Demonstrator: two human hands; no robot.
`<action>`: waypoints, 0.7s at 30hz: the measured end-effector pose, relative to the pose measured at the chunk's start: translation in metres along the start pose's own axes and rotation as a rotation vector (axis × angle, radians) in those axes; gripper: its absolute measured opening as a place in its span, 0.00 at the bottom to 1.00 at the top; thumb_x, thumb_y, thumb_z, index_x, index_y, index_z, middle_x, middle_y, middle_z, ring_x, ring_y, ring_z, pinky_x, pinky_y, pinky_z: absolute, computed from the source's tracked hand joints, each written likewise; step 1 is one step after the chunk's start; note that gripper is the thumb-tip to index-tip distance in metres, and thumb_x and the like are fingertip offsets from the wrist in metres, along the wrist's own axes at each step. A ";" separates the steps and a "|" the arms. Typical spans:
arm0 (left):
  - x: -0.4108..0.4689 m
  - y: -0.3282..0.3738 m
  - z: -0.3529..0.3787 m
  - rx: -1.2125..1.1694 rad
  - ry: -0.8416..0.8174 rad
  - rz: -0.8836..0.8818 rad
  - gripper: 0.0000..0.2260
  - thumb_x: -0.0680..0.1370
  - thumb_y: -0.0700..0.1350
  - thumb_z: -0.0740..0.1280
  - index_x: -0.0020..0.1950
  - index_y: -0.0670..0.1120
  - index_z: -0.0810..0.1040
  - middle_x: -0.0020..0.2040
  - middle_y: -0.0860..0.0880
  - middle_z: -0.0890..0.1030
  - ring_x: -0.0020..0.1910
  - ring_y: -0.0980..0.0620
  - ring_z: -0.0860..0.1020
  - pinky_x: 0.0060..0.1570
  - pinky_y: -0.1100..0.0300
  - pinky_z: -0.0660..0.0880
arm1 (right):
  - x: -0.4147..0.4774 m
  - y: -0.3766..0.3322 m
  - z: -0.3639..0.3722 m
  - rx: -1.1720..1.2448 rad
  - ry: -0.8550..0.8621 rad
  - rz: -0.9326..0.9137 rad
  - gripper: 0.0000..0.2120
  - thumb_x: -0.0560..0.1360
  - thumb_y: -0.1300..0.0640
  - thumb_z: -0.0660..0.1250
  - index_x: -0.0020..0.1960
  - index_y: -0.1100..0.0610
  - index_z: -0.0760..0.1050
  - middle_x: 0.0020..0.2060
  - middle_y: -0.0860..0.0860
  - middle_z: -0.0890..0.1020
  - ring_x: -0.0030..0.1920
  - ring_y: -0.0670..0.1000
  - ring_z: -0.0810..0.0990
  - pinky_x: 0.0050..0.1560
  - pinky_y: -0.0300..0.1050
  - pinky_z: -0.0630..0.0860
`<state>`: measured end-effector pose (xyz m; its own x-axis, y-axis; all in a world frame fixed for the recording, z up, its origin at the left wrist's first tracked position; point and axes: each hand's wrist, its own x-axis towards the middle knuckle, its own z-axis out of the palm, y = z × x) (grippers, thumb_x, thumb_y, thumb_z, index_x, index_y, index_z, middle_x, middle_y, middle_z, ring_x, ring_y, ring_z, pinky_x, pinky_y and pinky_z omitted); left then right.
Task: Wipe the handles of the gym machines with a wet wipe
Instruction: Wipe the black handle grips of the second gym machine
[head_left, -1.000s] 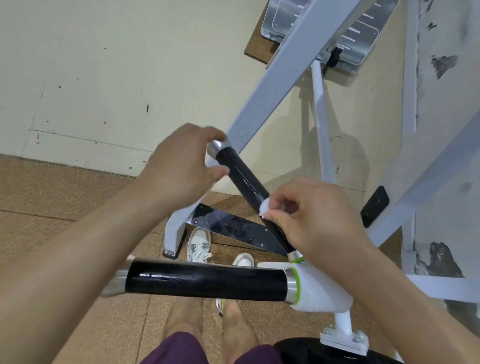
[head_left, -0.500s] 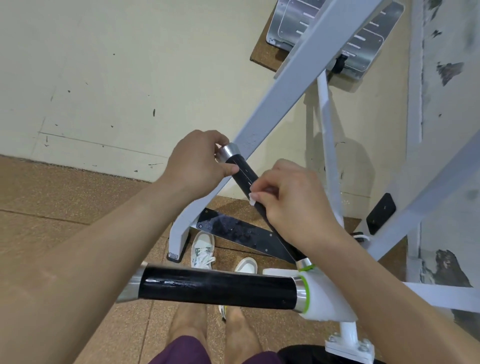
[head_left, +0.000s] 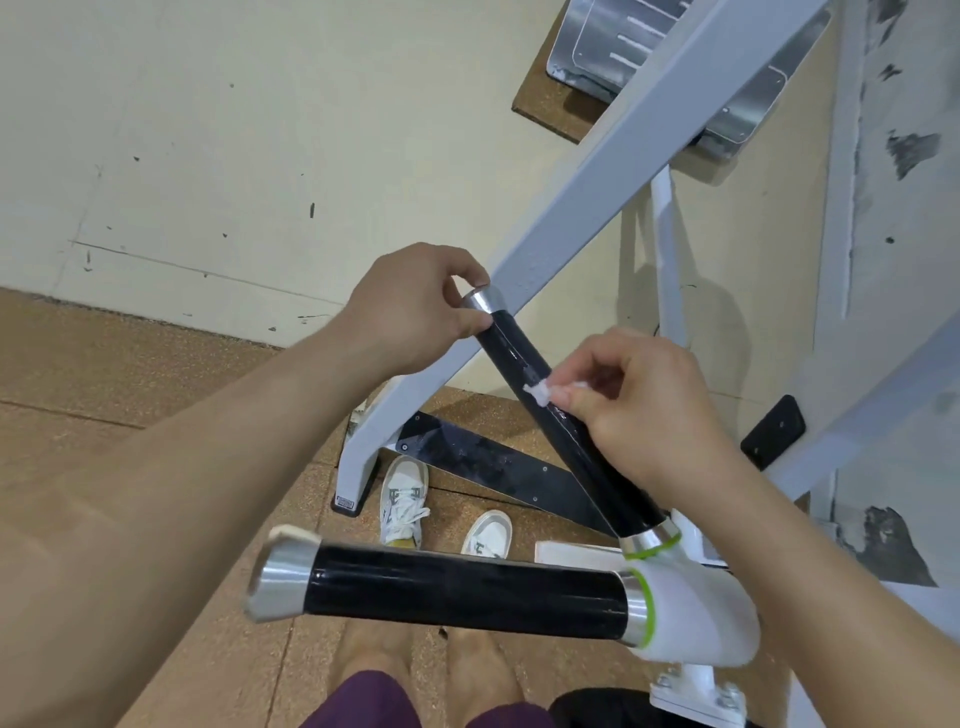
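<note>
Two black handles with silver caps branch from a white joint (head_left: 696, 603) of the gym machine. The upright handle (head_left: 524, 374) slants up to the left. My left hand (head_left: 415, 312) grips its silver top end between thumb and fingers. My right hand (head_left: 639, 410) pinches a small crumpled white wet wipe (head_left: 537, 391) against the middle of that handle. The second handle (head_left: 467, 592) lies level below, and neither hand touches it.
A white sloping frame beam (head_left: 597, 171) runs behind the handles, with a metal foot plate (head_left: 649, 62) at the top. A black base bar (head_left: 488, 462) lies on the cork floor. My white shoes (head_left: 405, 499) stand below it. A cream wall is to the left.
My right hand slid the wipe up the slanted handle, then back down a little toward the middle. My left hand kept its grip on the top end. The camera moved closer.
</note>
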<state>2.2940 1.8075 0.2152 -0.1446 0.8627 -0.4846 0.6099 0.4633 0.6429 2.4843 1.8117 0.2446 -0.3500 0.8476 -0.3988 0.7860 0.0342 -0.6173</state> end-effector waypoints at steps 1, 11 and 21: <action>0.001 0.000 0.000 0.014 0.001 0.009 0.11 0.74 0.48 0.72 0.56 0.52 0.79 0.44 0.52 0.80 0.45 0.50 0.78 0.43 0.58 0.72 | 0.010 -0.004 0.006 0.007 0.027 -0.002 0.08 0.71 0.59 0.73 0.36 0.49 0.79 0.37 0.45 0.78 0.38 0.43 0.76 0.40 0.38 0.73; 0.005 -0.007 0.003 0.052 -0.002 0.075 0.15 0.74 0.49 0.71 0.60 0.52 0.77 0.47 0.51 0.80 0.46 0.51 0.77 0.43 0.60 0.67 | 0.028 -0.010 0.002 0.014 -0.061 0.017 0.08 0.70 0.59 0.74 0.35 0.49 0.80 0.36 0.45 0.80 0.38 0.43 0.78 0.39 0.36 0.73; 0.012 -0.023 0.004 -0.144 -0.007 0.039 0.13 0.75 0.46 0.71 0.59 0.55 0.80 0.46 0.56 0.81 0.48 0.55 0.79 0.46 0.62 0.71 | 0.028 -0.013 -0.001 -0.134 -0.154 -0.047 0.05 0.71 0.57 0.72 0.38 0.50 0.81 0.37 0.45 0.78 0.40 0.43 0.75 0.43 0.40 0.72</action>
<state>2.2818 1.8066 0.1922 -0.1168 0.8796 -0.4611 0.4968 0.4538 0.7398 2.4648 1.8356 0.2427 -0.4540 0.7526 -0.4769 0.8240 0.1510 -0.5462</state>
